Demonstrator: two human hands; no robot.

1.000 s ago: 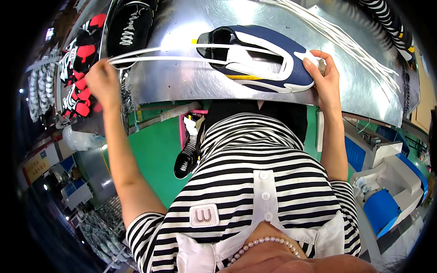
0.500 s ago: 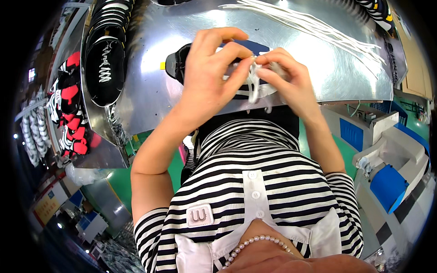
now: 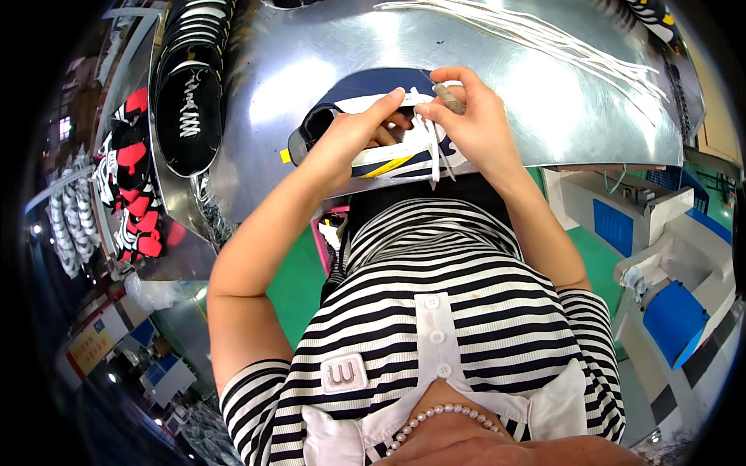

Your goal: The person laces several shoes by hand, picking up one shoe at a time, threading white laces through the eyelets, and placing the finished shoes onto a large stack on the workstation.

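Observation:
A navy, white and yellow sneaker (image 3: 388, 161) lies on its side on the metal table, its heel to the left. My left hand (image 3: 357, 136) has its fingers inside the shoe's opening and its thumb along the eyelet edge, gripping the upper. A white shoelace (image 3: 433, 147) is partly threaded there, with loose ends hanging over the near side. My right hand (image 3: 478, 116) is closed round a small awl-like tool (image 3: 449, 99) with a tan handle. Its thin metal tip points up and left; the tip's exact shape is too small to tell. The right thumb is beside the lace at the eyelets.
A bundle of white laces (image 3: 536, 46) lies across the far right of the metal table (image 3: 264, 116). Black laced shoes (image 3: 189, 124) stand in a row on the left. Red, black and white shoe pieces (image 3: 136, 186) are piled beyond them.
My hands were pinching the lace together above the shoe. They have moved apart: the left fingers have gone into the shoe, and the right hand has turned, showing the tool.

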